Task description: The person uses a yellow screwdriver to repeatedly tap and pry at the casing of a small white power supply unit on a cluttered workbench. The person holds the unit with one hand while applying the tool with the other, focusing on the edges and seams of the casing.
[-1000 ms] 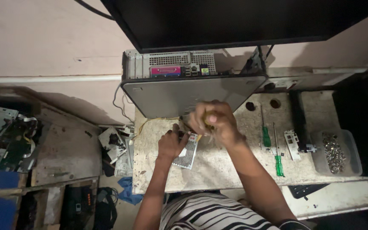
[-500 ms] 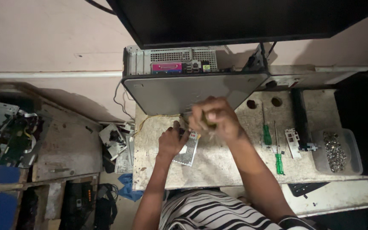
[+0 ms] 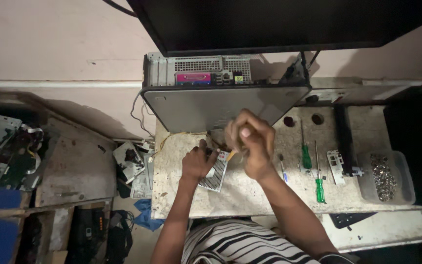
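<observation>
A small metal box with a perforated grille (image 3: 215, 174) lies on the pale worktable (image 3: 250, 195). My left hand (image 3: 196, 162) rests on its left end, pressing it down. My right hand (image 3: 251, 139) is closed in a fist just above the box's far end, gripping a tool with a yellow handle (image 3: 231, 155) that points down at the box. Thin yellow wires (image 3: 172, 139) run from the box across the table. The tool's tip is hidden by my fingers.
A grey desktop computer case (image 3: 221, 105) stands behind the table under a dark monitor (image 3: 279, 22). Two green-handled screwdrivers (image 3: 306, 156) (image 3: 320, 188), a metal bracket (image 3: 337, 166) and a clear tub of screws (image 3: 384, 176) lie to the right. Scrap boards and parts fill the left floor.
My right hand has shifted slightly over the box while gripping the tool; my left hand keeps its hold on the box. The view has tilted a little.
</observation>
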Tool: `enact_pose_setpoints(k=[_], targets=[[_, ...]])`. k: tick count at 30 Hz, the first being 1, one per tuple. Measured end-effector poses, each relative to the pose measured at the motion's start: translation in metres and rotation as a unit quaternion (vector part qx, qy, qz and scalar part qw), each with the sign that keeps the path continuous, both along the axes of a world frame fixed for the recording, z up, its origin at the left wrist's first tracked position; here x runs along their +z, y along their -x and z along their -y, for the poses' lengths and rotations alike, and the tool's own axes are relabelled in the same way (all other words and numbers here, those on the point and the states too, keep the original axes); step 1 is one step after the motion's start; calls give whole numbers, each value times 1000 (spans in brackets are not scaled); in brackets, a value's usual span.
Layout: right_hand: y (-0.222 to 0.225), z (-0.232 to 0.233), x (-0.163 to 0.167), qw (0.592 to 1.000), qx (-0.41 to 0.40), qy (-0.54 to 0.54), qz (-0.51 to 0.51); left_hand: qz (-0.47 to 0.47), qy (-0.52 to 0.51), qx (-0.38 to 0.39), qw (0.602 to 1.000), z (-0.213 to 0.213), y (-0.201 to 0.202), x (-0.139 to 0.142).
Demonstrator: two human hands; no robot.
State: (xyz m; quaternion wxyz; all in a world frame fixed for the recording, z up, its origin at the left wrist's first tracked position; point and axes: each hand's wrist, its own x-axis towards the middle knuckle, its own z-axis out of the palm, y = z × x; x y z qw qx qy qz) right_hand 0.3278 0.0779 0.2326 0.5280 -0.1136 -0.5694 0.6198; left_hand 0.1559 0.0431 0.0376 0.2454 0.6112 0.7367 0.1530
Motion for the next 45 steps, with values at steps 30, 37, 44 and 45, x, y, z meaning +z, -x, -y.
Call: enact_pose_setpoints(k=[30, 37, 44, 45], targets=[[1, -21, -17, 994, 108, -17, 14, -1, -28, 8, 1000, 1, 0, 5], [-2, -14, -21, 996, 89, -10, -2, 5, 8, 0, 1000, -2, 2, 2], [-11, -43, -21, 977, 211, 25, -7, -3, -27, 0, 1000, 1, 0, 5], [-11, -39, -18, 983, 181, 14, 2, -3, -24, 1, 1000, 0, 1, 6]])
